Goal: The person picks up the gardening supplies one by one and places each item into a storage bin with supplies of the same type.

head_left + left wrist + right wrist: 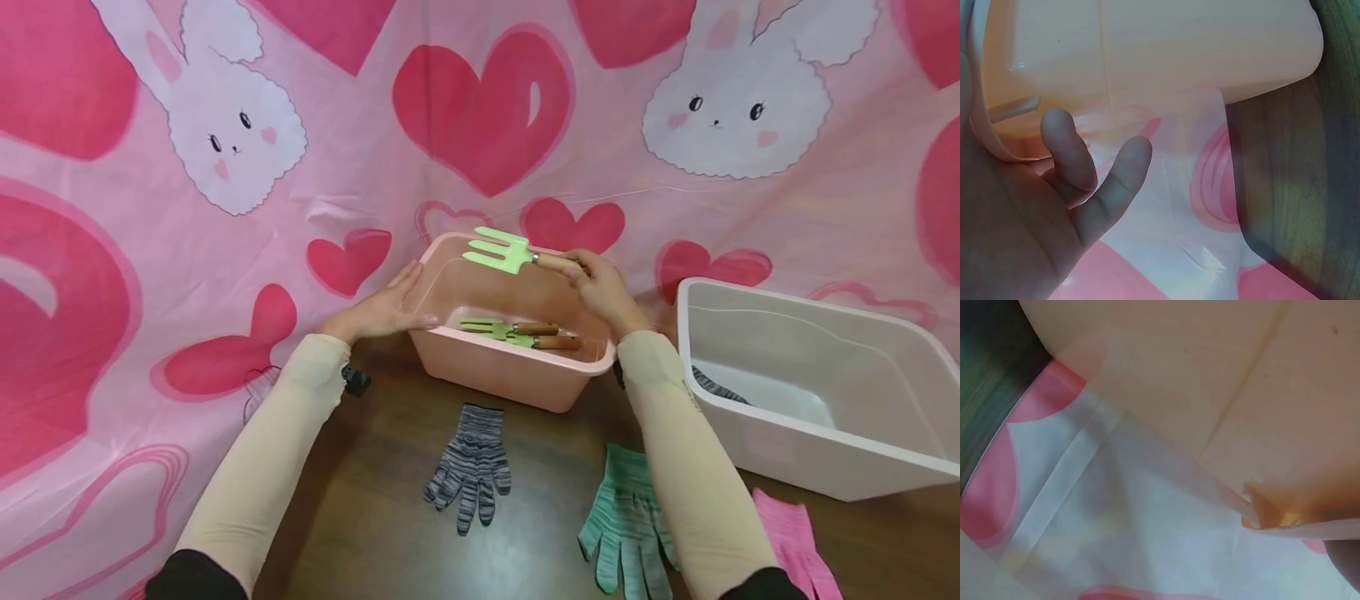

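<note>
"Bunny-and-heart cloth [345, 100] hangs behind a wooden surface [360, 508]. What's in your grip?"

"My right grip [606, 293] is pinched on the wooden handle of a garden hand fork [517, 254], raised over the peach tub [495, 367]. Taking it by that end probably keeps the tines well away from my palm."

"And the left?"

"My left grip [378, 312] lies spread, thumb apart from fingers, on the tub's left end, likely to steady it. Two more green-headed tools [495, 329] rest inside, handles rightward like mine."

"How does yours look?"

"Glossy lime green, three tines pointing left, a metal collar, then a plain handle of light brown wood."
</note>
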The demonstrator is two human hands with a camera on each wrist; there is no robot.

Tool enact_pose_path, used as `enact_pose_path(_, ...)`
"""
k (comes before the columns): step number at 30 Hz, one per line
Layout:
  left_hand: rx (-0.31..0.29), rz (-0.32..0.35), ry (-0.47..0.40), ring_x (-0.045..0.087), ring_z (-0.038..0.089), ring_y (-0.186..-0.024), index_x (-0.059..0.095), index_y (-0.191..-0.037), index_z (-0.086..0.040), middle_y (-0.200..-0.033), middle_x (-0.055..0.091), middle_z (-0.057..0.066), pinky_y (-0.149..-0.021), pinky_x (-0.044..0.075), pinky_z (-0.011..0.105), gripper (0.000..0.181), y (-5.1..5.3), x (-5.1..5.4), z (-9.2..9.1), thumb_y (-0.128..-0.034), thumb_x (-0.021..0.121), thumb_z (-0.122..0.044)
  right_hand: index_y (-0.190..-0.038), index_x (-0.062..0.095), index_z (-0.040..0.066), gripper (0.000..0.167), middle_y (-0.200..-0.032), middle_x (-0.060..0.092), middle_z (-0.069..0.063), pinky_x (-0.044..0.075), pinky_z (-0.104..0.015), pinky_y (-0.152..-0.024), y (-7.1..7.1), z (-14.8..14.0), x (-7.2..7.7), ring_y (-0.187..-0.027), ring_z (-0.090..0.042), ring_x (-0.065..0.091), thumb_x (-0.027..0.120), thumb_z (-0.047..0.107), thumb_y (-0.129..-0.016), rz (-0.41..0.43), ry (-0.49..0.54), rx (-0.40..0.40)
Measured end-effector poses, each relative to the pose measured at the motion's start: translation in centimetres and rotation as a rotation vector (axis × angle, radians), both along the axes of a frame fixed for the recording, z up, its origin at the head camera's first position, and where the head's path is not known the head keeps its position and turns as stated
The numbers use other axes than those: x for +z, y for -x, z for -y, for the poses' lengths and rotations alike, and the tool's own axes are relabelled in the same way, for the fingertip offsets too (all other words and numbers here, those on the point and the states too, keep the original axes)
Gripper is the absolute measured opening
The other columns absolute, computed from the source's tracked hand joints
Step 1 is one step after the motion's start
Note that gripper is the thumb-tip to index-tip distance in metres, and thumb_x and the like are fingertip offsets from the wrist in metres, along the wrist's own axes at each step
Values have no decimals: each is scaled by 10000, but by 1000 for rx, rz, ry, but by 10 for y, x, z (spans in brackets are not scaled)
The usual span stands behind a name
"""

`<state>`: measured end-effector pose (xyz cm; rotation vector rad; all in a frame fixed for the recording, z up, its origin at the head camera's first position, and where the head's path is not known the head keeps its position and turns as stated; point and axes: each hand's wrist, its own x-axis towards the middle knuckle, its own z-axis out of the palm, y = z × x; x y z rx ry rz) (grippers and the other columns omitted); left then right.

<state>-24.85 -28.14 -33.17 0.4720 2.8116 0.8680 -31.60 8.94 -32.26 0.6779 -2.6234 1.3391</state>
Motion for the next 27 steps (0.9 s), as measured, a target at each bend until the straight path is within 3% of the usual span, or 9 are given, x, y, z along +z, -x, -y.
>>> enact_pose_path(4,7,-2,-10,-4,243,-1534,-13,-1623,-89,-1691,-42,68,-1206,159,475,1115,-1,1,0,-883,705,-512,-1253,620,6,248,-916,602,-175,434,-306,-659,7,-1,1,-754,-216,525,522,123,-1057,16,9,15)
enact_pose_path(9,-6,-11,2,-8,241,-1535,-16,-1621,-78,-1689,-41,94,-1211,139,464,1101,-1,0,0,-897,700,-497,-1270,615,47,261,-827,531,-167,410,-279,-467,12,-3,3,-501,-160,434,512,171,-1065,125,51,30)
enact_pose_path(18,-12,-16,10,-15,244,-1534,-27,-1619,-74,-1686,-53,114,-1211,131,472,1099,0,0,-1,-901,697,-486,-1302,587,89,275,-965,530,-250,420,-293,-470,19,-6,7,-474,-160,406,493,206,-1071,203,20,74)
enact_pose_path(23,-10,-19,12,-16,238,-1534,-24,-1618,-69,-1686,-49,120,-1211,134,462,1142,1,-1,0,-882,696,-562,-1279,585,70,253,-885,529,-168,409,-282,-476,23,-4,4,-512,-170,422,508,186,-1069,138,-96,112)
enact_pose_path(27,-10,-15,0,-16,241,-1534,-21,-1618,-67,-1686,-47,116,-1211,133,469,1119,2,-2,-1,-892,706,-510,-1282,574,65,254,-786,491,-92,387,-270,-469,25,-2,1,-497,-156,429,514,190,-1069,88,-178,121)
